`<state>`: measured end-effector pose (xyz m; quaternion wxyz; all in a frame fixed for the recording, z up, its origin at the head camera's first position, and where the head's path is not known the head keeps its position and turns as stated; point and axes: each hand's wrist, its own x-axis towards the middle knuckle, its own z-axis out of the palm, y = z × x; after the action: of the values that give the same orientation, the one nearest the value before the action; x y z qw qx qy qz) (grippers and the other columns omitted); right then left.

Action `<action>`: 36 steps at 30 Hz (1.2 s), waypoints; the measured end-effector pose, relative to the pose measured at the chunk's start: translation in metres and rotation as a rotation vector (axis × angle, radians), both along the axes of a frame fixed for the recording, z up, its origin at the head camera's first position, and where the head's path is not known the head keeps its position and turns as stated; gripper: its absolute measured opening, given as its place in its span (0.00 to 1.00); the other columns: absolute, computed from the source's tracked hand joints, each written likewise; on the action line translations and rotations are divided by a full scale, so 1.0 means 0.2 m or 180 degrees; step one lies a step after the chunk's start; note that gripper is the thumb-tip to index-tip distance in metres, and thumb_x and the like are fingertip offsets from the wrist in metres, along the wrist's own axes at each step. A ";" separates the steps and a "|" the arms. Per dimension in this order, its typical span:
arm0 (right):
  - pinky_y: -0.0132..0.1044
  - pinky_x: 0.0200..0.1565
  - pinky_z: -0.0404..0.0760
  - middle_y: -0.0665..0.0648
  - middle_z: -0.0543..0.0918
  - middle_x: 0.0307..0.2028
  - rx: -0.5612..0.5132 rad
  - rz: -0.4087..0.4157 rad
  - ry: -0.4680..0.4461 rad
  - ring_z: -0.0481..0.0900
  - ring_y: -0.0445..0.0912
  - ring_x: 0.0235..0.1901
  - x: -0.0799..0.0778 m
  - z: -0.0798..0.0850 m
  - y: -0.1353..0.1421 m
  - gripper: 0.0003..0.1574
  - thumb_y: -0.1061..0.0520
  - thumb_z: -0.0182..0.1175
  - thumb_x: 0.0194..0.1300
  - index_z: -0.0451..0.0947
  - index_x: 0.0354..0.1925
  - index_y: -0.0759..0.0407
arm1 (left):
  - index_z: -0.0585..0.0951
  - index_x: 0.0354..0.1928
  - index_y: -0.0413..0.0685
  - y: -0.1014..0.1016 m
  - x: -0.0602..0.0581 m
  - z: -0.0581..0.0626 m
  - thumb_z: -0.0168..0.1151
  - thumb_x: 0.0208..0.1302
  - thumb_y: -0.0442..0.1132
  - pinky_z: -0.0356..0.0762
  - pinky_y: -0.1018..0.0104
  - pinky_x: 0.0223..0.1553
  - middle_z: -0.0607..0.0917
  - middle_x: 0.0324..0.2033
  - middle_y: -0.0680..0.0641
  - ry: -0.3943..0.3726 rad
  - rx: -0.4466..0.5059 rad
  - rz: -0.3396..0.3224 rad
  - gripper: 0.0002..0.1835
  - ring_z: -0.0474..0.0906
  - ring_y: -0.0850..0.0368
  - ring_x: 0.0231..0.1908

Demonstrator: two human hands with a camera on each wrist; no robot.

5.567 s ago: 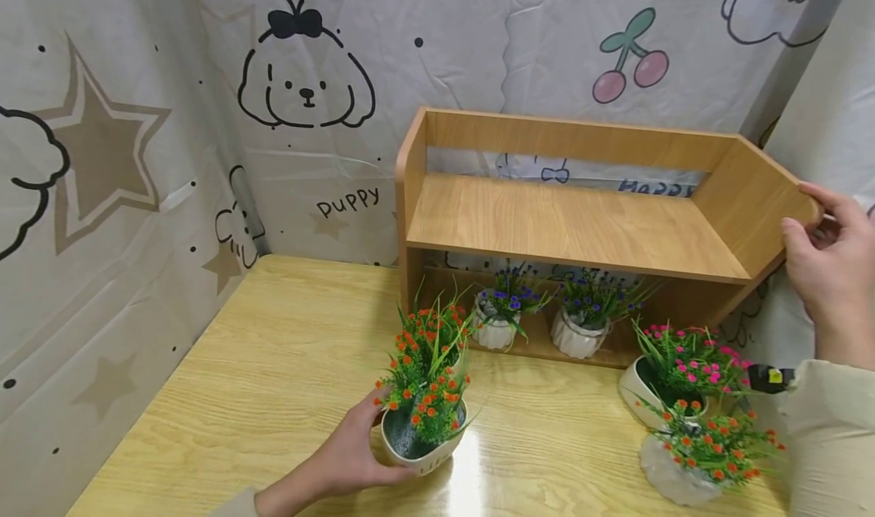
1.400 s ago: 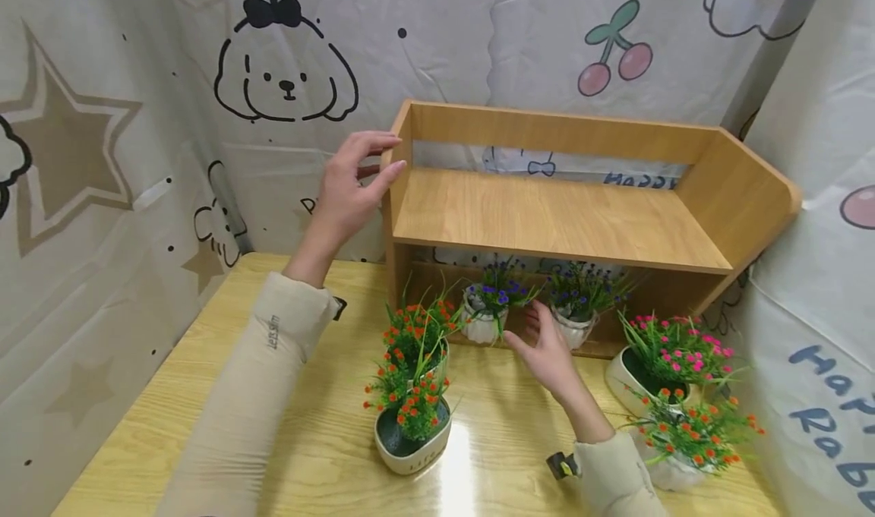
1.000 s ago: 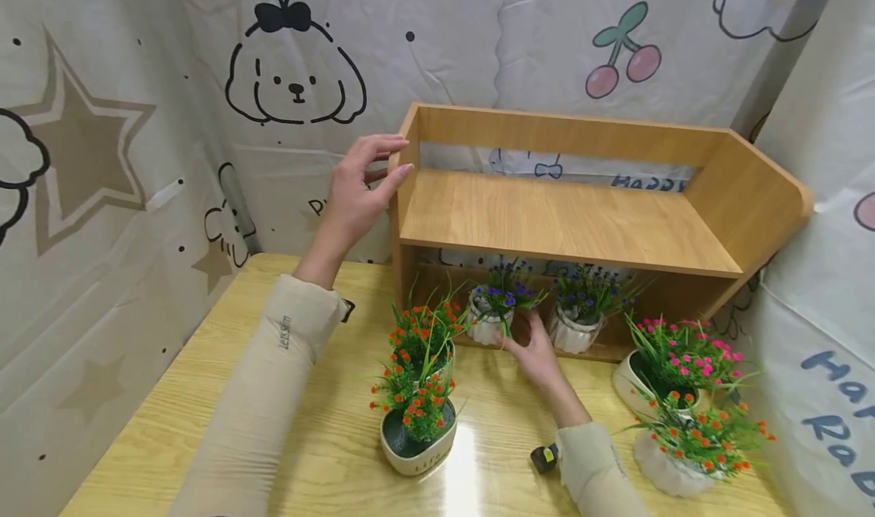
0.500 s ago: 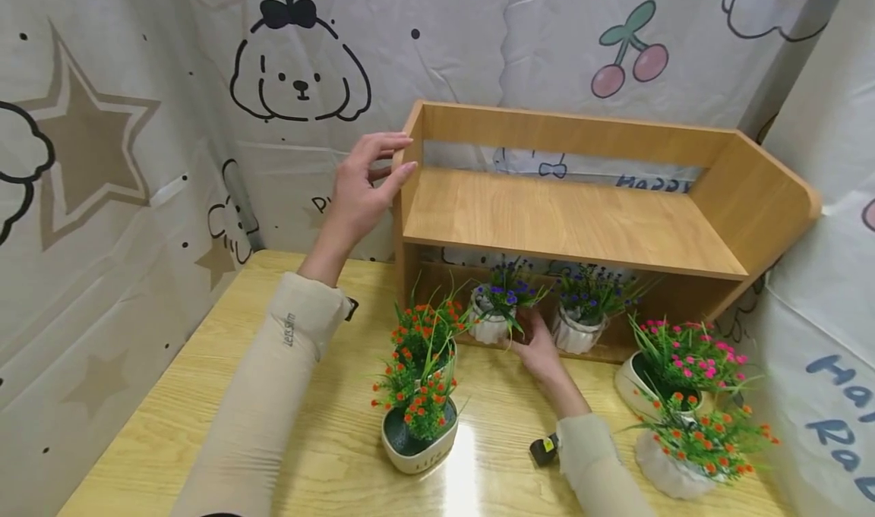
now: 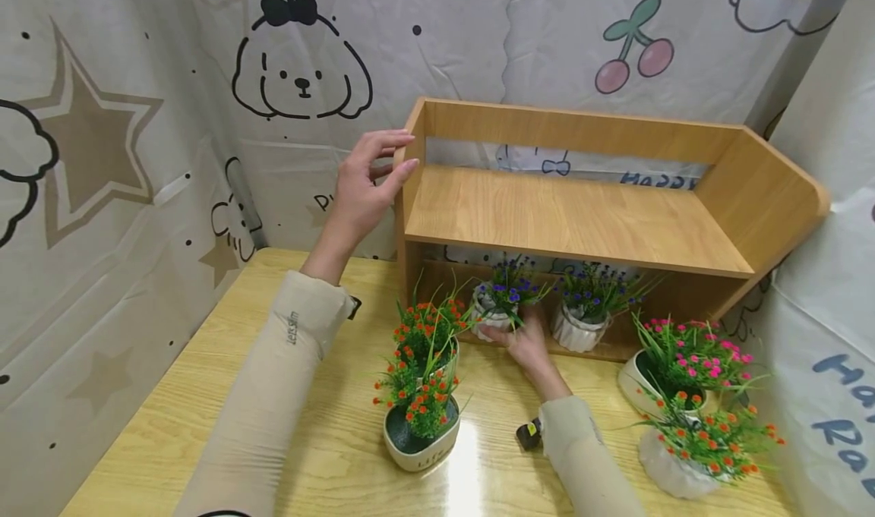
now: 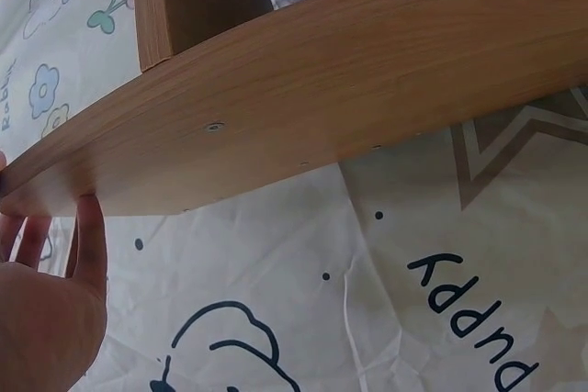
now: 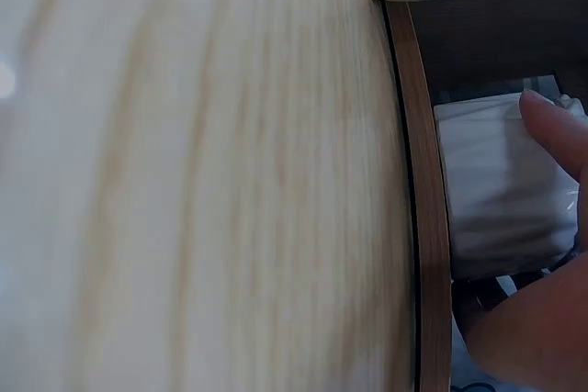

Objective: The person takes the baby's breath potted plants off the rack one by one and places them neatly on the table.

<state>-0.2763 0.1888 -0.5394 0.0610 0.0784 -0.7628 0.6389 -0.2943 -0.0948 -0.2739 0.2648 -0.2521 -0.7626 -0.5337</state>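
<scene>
My left hand [image 5: 362,183] grips the front edge of the left side panel of a wooden two-tier shelf [image 5: 581,213], thumb on the inner side. In the left wrist view, fingers [image 6: 90,245] lie against that panel's outer face. On the lower tier, my right hand [image 5: 526,342] holds a white ribbed pot [image 5: 487,321] with purple flowers, its thumb across the pot's front. The right wrist view has the thumb [image 7: 551,130] on the pot's white side. A matching purple-flowered pot [image 5: 577,331] stands just right of the hand.
Two orange-flowered plants stand in line before the shelf's left end, the nearer in an oval cream pot [image 5: 420,452]. At the right are a pink-flowered pot [image 5: 637,384] and a white pot [image 5: 673,468] with orange flowers. Printed curtains [image 5: 465,46] surround the wooden table [image 5: 328,395].
My left hand has gone from an orange-flowered pot to the left panel. My right hand has left the right panel for the left purple-flowered pot; its thumb has just moved onto the pot's front.
</scene>
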 end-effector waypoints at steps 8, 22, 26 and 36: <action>0.56 0.75 0.65 0.65 0.68 0.74 0.0357 -0.0160 0.0030 0.65 0.62 0.74 -0.01 0.02 -0.01 0.64 0.61 0.80 0.53 0.55 0.79 0.58 | 0.81 0.60 0.37 0.01 0.00 -0.01 0.63 0.73 0.33 0.80 0.51 0.64 0.77 0.66 0.40 0.0034 0.0042 -0.0011 0.17 0.77 0.44 0.61; 0.58 0.77 0.61 0.72 0.67 0.72 0.0879 -0.0303 -0.0362 0.64 0.66 0.73 0.11 0.08 0.06 0.66 0.51 0.80 0.55 0.52 0.78 0.68 | 0.81 0.60 0.37 0.00 0.00 0.00 0.63 0.73 0.33 0.80 0.49 0.64 0.77 0.66 0.39 0.0043 0.0065 -0.0021 0.17 0.78 0.43 0.61; 0.61 0.77 0.59 0.72 0.64 0.74 0.1097 -0.0329 -0.0430 0.61 0.68 0.74 0.17 0.14 0.08 0.66 0.48 0.78 0.57 0.50 0.79 0.69 | 0.81 0.60 0.37 -0.01 0.00 0.00 0.64 0.72 0.32 0.81 0.48 0.63 0.78 0.65 0.39 0.0093 0.0069 -0.0008 0.17 0.78 0.40 0.60; 0.60 0.77 0.60 0.74 0.64 0.74 0.1116 -0.0277 -0.0427 0.59 0.68 0.75 0.37 0.20 0.19 0.60 0.55 0.75 0.61 0.51 0.77 0.73 | 0.81 0.59 0.34 0.01 0.02 0.00 0.63 0.72 0.31 0.81 0.48 0.62 0.78 0.64 0.37 0.0136 0.0066 -0.0006 0.16 0.78 0.41 0.59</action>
<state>-0.2021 0.2264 -0.4987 0.0230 0.0120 -0.8675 0.4968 -0.2911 -0.0927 -0.2731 0.2831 -0.2615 -0.7509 -0.5363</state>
